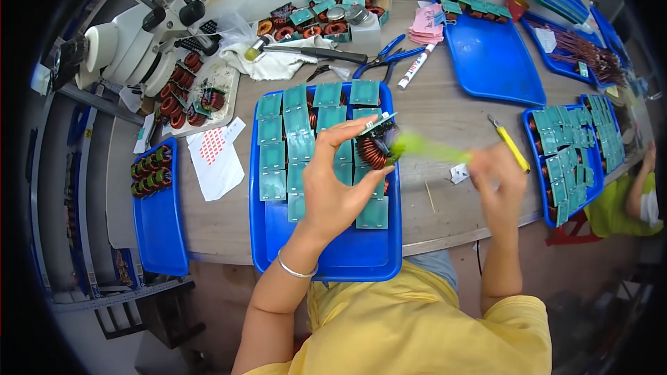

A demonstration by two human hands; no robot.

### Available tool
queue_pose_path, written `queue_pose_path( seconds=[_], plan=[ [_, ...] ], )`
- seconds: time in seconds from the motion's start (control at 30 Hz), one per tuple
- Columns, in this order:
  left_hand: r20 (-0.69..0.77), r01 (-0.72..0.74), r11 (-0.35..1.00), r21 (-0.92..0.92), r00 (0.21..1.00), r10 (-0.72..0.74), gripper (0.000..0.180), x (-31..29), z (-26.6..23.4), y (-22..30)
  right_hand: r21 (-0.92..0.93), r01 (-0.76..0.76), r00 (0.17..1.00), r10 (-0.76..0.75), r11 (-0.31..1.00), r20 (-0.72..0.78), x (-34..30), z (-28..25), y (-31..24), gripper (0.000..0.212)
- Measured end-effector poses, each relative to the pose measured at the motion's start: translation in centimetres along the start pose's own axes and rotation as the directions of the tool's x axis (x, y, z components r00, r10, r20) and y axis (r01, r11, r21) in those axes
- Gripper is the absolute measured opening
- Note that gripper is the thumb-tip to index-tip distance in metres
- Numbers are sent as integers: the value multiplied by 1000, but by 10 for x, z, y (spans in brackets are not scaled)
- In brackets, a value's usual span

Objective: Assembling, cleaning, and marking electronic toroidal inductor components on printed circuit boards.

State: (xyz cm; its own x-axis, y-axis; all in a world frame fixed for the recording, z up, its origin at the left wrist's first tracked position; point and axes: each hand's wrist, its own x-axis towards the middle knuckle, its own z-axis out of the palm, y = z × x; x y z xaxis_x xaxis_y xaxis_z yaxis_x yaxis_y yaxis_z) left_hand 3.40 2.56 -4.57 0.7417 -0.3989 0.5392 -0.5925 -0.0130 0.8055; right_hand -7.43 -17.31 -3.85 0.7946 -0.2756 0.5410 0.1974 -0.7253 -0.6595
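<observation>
My left hand (pixel 338 179), with a silver bangle on its wrist, grips a copper-wound coil (pixel 374 151) with a small green circuit board on its upper side. It is held up above a blue tray (pixel 326 258) filled with rows of similar board-topped coils. My right hand (pixel 498 182) is closed around the far end of a bright green brush-like tool (pixel 431 147), smeared by motion. The tool's thicker green end meets the coil's right side; whether it has bristles cannot be made out.
Blue pliers (pixel 391 57), a hammer (pixel 316 53) and a white marker (pixel 415 67) lie beyond the tray. A yellow utility knife (pixel 510 144) sits to the right, near another blue tray (pixel 596 184) of coils. A microscope (pixel 149 35) stands at left. Another person (pixel 629 201) is at far right.
</observation>
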Motion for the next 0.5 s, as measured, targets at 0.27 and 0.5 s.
queue_pose_path(
  seconds=[0.27, 0.5],
  plan=[
    [47, -12, 999, -30, 999, 13, 55, 1, -2, 5, -13, -187, 981, 186, 982, -61, 3, -4, -9, 12],
    [67, -141, 990, 28, 988, 139, 57, 0, -2, 3, 61, -212, 962, 197, 975, 192, -16, -7, -28, 13]
  ],
)
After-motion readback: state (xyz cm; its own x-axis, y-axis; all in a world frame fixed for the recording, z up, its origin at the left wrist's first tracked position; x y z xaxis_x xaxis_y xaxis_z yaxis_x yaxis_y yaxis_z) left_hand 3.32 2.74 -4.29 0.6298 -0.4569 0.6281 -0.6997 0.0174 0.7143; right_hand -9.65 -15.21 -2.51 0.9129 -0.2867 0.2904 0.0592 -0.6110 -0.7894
